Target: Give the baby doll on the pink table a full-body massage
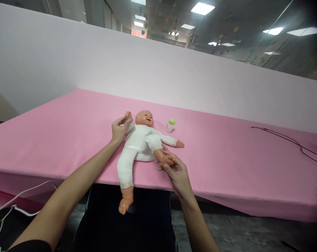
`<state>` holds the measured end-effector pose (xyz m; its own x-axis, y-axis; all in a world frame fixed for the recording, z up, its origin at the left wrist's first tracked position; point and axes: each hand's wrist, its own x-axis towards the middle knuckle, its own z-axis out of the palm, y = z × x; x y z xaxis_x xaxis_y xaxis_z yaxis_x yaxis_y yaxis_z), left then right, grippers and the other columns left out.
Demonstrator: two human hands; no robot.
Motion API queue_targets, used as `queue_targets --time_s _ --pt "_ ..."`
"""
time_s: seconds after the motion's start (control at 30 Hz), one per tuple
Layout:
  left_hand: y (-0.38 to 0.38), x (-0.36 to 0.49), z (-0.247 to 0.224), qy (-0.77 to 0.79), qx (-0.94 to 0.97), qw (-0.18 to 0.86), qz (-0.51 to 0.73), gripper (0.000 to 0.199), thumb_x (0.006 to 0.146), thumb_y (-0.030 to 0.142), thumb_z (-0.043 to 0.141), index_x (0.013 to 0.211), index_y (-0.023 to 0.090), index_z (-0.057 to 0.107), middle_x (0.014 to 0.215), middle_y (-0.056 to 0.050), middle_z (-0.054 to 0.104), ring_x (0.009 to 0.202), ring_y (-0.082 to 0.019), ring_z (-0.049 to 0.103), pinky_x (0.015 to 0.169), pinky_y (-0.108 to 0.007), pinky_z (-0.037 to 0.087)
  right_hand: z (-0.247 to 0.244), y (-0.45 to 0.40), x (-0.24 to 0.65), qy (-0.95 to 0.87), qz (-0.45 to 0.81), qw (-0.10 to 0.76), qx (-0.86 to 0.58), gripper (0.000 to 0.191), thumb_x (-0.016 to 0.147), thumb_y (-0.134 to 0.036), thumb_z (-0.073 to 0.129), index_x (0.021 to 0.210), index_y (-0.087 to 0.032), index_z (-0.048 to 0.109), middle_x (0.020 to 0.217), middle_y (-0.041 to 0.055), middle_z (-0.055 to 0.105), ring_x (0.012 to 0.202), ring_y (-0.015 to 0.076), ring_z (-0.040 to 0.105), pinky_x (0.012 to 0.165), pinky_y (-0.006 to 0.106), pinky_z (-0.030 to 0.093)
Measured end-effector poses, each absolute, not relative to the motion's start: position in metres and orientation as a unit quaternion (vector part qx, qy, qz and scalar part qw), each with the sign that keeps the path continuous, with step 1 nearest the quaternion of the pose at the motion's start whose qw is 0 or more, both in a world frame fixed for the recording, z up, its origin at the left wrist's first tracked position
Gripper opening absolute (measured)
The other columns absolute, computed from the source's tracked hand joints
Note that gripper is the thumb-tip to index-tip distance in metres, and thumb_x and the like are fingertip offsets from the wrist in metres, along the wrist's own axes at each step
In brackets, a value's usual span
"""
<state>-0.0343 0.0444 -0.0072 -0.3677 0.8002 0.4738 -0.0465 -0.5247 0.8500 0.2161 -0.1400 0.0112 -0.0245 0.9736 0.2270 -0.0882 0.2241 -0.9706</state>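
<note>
A baby doll (138,138) with a white cloth body and hard plastic head, hands and feet lies on its back on the pink-covered table (221,154). Its head points away from me, and one leg hangs over the front edge. My left hand (119,130) is closed around the doll's arm on the left, just below its raised plastic hand. With my right hand (177,171) I hold the doll's other foot, that leg bent up over its body. Beyond the doll's outstretched arm stands a small bottle (170,126) with a light green cap, touched by neither hand.
A white partition (158,73) runs along the table's back edge. Thin dark cables (286,138) lie on the cloth at the right. White cords (24,192) hang at the lower left, beside my left forearm.
</note>
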Motion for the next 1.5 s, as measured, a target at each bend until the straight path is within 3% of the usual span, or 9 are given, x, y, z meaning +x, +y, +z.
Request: queue_targets --time_s 0.13,0.27,0.4,0.53,0.67,0.93,1.13,1.33,1.5 --pt "0.055 -0.048 -0.013 0.419 0.299 0.329 0.791 0.033 0.081 0.049 0.082 0.078 0.017 0.073 0.076 -0.003 0.068 0.072 -0.016 0.063 0.06 -0.025 0.048 -0.017 -0.179 0.231 -0.494 0.47 0.582 -0.443 0.048 0.075 -0.036 0.094 0.12 -0.025 0.08 0.152 0.0149 0.062 0.136 0.0392 0.062 0.09 0.041 0.066" --pt "0.059 -0.054 -0.017 0.429 0.208 0.348 0.808 0.031 0.083 0.048 0.079 0.083 0.018 0.072 0.079 -0.002 0.067 0.072 -0.014 0.063 0.061 -0.023 0.047 -0.037 -0.197 0.214 -0.42 0.445 0.633 -0.474 0.049 0.072 -0.035 0.094 0.117 -0.022 0.081 0.138 0.0172 0.072 0.132 0.0405 0.065 0.085 0.043 0.067" --pt "0.049 -0.042 -0.01 0.398 0.363 0.284 0.793 0.031 0.086 0.049 0.077 0.091 0.018 0.075 0.09 -0.005 0.073 0.082 -0.018 0.066 0.066 -0.026 0.05 -0.016 -0.177 0.2 -0.437 0.42 0.635 -0.479 0.044 0.072 -0.033 0.092 0.113 -0.021 0.083 0.144 0.0156 0.068 0.12 0.0378 0.071 0.075 0.039 0.069" --pt "0.037 -0.026 -0.013 0.388 0.573 0.243 0.679 0.029 0.085 0.041 0.077 0.104 0.019 0.08 0.102 -0.008 0.08 0.088 -0.022 0.07 0.068 -0.029 0.05 0.01 -0.127 0.195 -0.481 0.435 0.601 -0.468 0.049 0.071 -0.04 0.092 0.115 -0.021 0.082 0.147 0.0128 0.066 0.096 0.0297 0.077 0.061 0.033 0.067" --pt "0.034 -0.018 -0.024 0.412 0.66 0.217 0.59 0.031 0.085 0.04 0.077 0.11 0.022 0.082 0.106 -0.007 0.082 0.088 -0.023 0.071 0.075 -0.033 0.052 0.012 -0.088 0.186 -0.479 0.456 0.599 -0.451 0.057 0.07 -0.042 0.092 0.121 -0.02 0.079 0.146 0.0129 0.066 0.084 0.0236 0.079 0.061 0.032 0.066" --pt "0.046 -0.032 -0.017 0.42 0.487 0.276 0.714 0.031 0.084 0.048 0.078 0.09 0.017 0.078 0.086 -0.005 0.075 0.077 -0.018 0.065 0.068 -0.028 0.05 -0.002 -0.142 0.216 -0.426 0.479 0.617 -0.457 0.051 0.071 -0.034 0.094 0.119 -0.024 0.08 0.143 0.0125 0.069 0.084 0.0227 0.079 0.059 0.026 0.061" --pt "0.067 -0.058 -0.026 0.479 0.23 0.309 0.789 0.042 0.083 0.057 0.078 0.075 0.017 0.068 0.07 0.0 0.061 0.063 -0.012 0.055 0.056 -0.023 0.042 -0.033 -0.203 0.238 -0.419 0.523 0.572 -0.473 0.042 0.06 -0.026 0.098 0.1 -0.026 0.087 0.137 0.0135 0.072 0.092 0.0315 0.08 0.075 0.041 0.068" --pt "0.048 -0.038 -0.014 0.426 0.426 0.234 0.763 0.03 0.086 0.048 0.076 0.091 0.018 0.078 0.087 -0.005 0.074 0.079 -0.017 0.065 0.066 -0.025 0.046 0.002 -0.17 0.222 -0.465 0.475 0.581 -0.47 0.048 0.062 -0.029 0.098 0.109 -0.025 0.086 0.141 0.0117 0.07 0.131 0.0384 0.066 0.094 0.045 0.065" --pt "0.031 -0.023 -0.018 0.413 0.665 0.19 0.593 0.028 0.084 0.046 0.078 0.1 0.023 0.084 0.095 -0.007 0.081 0.081 -0.022 0.068 0.074 -0.032 0.049 0.012 -0.096 0.201 -0.474 0.46 0.602 -0.45 0.058 0.059 -0.033 0.098 0.114 -0.019 0.084 0.14 0.0136 0.071 0.116 0.0351 0.074 0.089 0.043 0.066"
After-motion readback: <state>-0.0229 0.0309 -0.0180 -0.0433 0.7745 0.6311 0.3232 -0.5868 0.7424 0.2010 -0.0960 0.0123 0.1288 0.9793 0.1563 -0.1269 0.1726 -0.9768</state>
